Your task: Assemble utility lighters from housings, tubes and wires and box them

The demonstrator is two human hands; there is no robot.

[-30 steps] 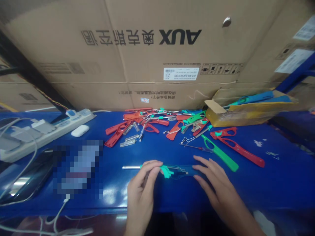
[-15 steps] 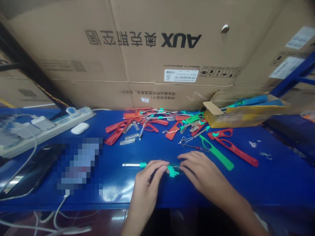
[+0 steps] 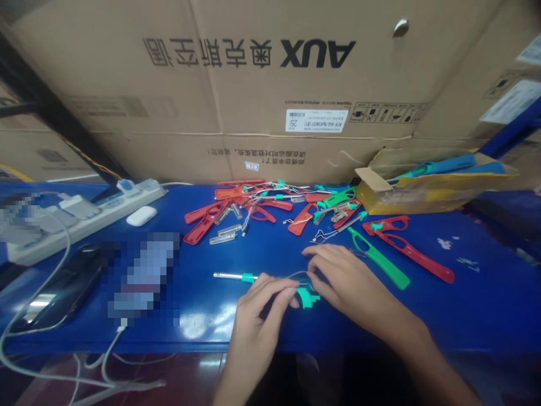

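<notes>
My left hand (image 3: 264, 310) pinches a lighter part between thumb and fingers. Its metal tube (image 3: 227, 276) with a green collar sticks out leftward, and a green trigger piece (image 3: 307, 298) shows right of the thumb. A thin wire (image 3: 299, 274) arches from there to my right hand (image 3: 346, 282), whose curled thumb and fingertips close on its end. Those fingertips are partly hidden. Beyond my right hand lie a green lighter casing half (image 3: 382, 262) and a red casing half (image 3: 416, 259).
Several red casings (image 3: 207, 217), clear fuel tanks (image 3: 222, 239) and tubes with wires are piled along the cardboard wall. An open box (image 3: 426, 197) holding blue casings stands at the back right. On the left are a power strip (image 3: 122, 206), phones (image 3: 63, 287) and an earbud case (image 3: 141, 216).
My right hand has shifted slightly up, its fingers more curled, and the wire now arches between the hands. The green trigger piece has turned and shows more. The camera view has shifted a little.
</notes>
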